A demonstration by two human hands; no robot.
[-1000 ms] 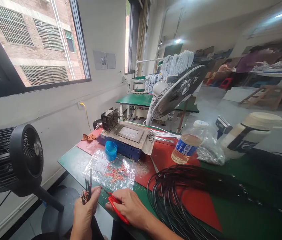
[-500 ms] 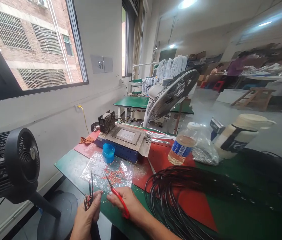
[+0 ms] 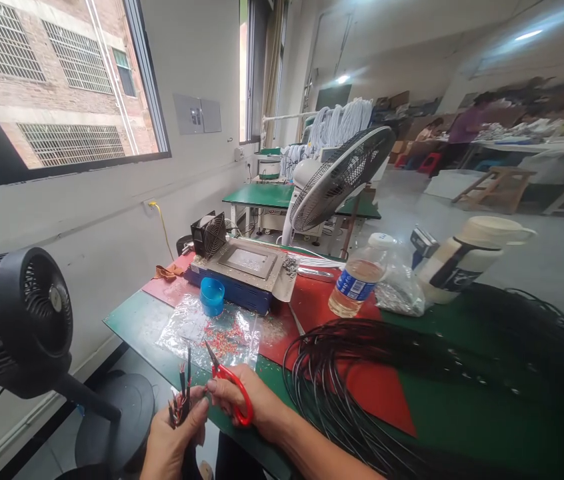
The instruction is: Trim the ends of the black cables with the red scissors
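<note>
While cables [image 3: 183, 399] jut up from clenched left hand [image 3: 178, 433], right hand [image 3: 255, 401] grips scissors [image 3: 225, 372].

Right hand [image 3: 257, 403]: closer to left hand [image 3: 177, 435] | red scissors [image 3: 223, 371]: tips farther from it

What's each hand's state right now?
Left hand: closed, holding a bundle of black cables.
Right hand: closed, holding red-handled scissors.

Left hand [image 3: 178, 432] and right hand [image 3: 248, 398], both bare, at lower centre; right forearm [image 3: 319, 448] likewise uncovered; dark legwear [image 3: 235, 459], probably black, at bottom edge.
</note>
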